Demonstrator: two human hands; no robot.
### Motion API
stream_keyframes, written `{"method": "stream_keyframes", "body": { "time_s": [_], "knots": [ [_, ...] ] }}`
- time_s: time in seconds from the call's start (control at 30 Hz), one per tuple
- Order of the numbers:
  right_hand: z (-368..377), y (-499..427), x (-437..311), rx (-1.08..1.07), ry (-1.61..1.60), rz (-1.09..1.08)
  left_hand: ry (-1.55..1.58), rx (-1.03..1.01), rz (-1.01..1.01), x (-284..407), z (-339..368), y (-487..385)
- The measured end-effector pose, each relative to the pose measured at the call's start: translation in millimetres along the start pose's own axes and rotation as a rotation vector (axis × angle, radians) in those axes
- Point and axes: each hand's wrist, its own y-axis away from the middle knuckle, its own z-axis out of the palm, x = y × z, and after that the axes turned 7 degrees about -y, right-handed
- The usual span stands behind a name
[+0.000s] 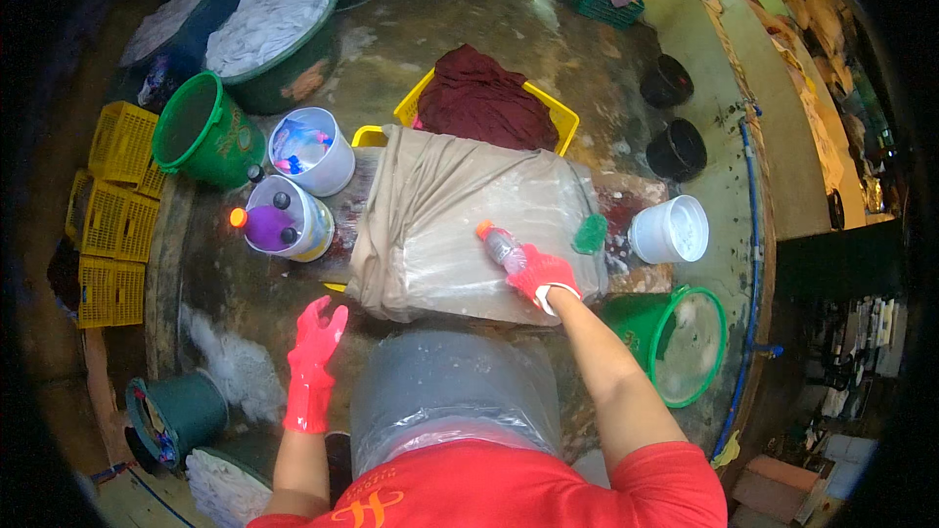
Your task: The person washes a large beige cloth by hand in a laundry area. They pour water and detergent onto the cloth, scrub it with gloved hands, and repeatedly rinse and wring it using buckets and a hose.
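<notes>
My right hand [541,275], in a wet pinkish-red glove, is closed around a small clear plastic bottle [505,249] with an orange cap. It is over a wet grey-beige cloth [469,213] spread across a low work surface. A green scrubbing pad [589,234] rests at the cloth's right side. My left hand [317,352], gloved the same way, is raised off the cloth's lower left corner, fingers apart and holding nothing. Behind the cloth, dark maroon fabric [484,103] is heaped in a yellow crate [566,116].
A white pail with bottles [315,231], another white pail [339,161] and a green bucket [242,143] stand left. At right are a white tub [649,231], a green bucket [638,326] and black buckets [675,150]. Large basins of white cloth [293,73] stand upper left.
</notes>
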Motion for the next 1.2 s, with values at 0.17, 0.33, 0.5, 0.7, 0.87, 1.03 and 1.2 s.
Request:
{"method": "stream_keyframes", "body": {
  "time_s": [0.17,0.33,0.5,0.7,0.87,1.03,1.2],
  "knots": [
    [-9,-8,-3,-0.033,0.136,-0.056,0.079,0.069,-0.066,-29,-15,15],
    [-14,-6,-5,0.009,0.049,-0.036,0.006,0.059,-0.061,-48,-18,14],
    [-3,5,-2,0.168,-0.067,-0.062,0.107,0.038,-0.007,-43,-10,16],
    [26,15,7,0.153,-0.048,-0.075,-0.005,0.014,0.1,30,11,20],
    [54,35,-39,0.112,-0.268,-0.48,0.069,-0.032,0.383,130,34,28],
    [62,68,-104,0.024,-0.36,-0.625,-0.363,-0.01,0.408,203,19,-7],
    [47,74,-94,0.17,-0.481,-0.678,-0.586,0.275,0.537,235,-23,-39]
  ]
}}
